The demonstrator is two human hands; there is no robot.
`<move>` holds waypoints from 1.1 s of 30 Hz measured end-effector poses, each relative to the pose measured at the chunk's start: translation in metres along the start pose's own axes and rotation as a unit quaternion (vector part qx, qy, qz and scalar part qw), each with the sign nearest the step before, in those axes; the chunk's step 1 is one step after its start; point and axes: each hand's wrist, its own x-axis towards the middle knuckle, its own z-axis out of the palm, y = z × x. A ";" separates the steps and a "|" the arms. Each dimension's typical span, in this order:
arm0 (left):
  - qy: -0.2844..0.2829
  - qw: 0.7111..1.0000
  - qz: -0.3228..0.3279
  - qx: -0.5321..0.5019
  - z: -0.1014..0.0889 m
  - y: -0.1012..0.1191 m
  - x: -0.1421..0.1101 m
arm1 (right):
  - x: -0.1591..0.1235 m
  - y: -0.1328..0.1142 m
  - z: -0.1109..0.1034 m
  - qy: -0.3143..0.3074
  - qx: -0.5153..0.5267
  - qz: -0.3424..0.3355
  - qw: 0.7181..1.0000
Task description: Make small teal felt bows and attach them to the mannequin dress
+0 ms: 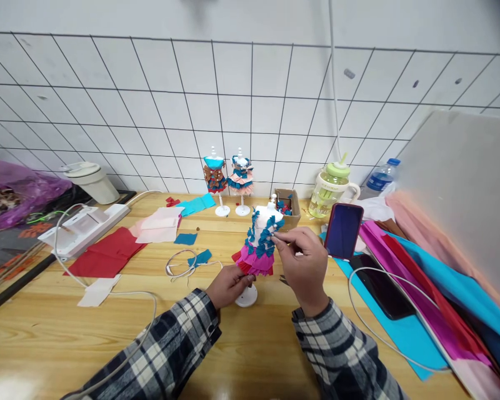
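A miniature dress form [263,226] stands in front of me on a round white base [246,296]. Its white torso carries ruffled teal trim [267,240], above a layered magenta and red skirt [256,261]. My left hand [230,286] is closed around the form low down, at the skirt's hem, where the stand's pole is hidden. With thumb and forefinger, my right hand [302,261] pinches the edge of the teal trim at the torso's right side; the fingertips cover the exact bit held. A small dark metal tool [283,279], partly hidden, lies beside the right hand.
Two dressed miniature forms [214,175] [240,180] stand by the tiled wall, near a cardboard box [290,206]. Left are red cloth [108,253], a power strip [85,229] and a coiled cord [181,265]. Right are a propped phone [344,230], a drink jug [331,189] and coloured sheets [420,266].
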 end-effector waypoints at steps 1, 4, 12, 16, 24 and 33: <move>0.000 1.000 -0.005 -0.001 0.000 0.001 0.000 | 0.000 -0.001 0.000 -0.002 -0.004 -0.001 1.000; 0.000 1.000 -0.020 -0.006 0.000 0.002 0.000 | 0.000 -0.002 -0.001 -0.014 -0.016 -0.006 1.000; 0.008 1.000 -0.014 0.008 -0.002 0.001 0.002 | -0.002 -0.001 -0.001 -0.020 -0.043 -0.025 0.999; 0.021 0.999 0.006 0.028 -0.005 0.007 0.004 | -0.001 -0.003 -0.003 -0.022 -0.065 -0.040 0.997; 0.042 0.999 -0.025 0.017 -0.003 0.004 0.004 | 0.001 -0.001 -0.006 -0.035 -0.095 -0.048 0.994; 0.111 0.990 -0.092 -0.007 0.000 -0.003 0.004 | 0.002 -0.006 -0.011 -0.026 -0.087 -0.053 0.994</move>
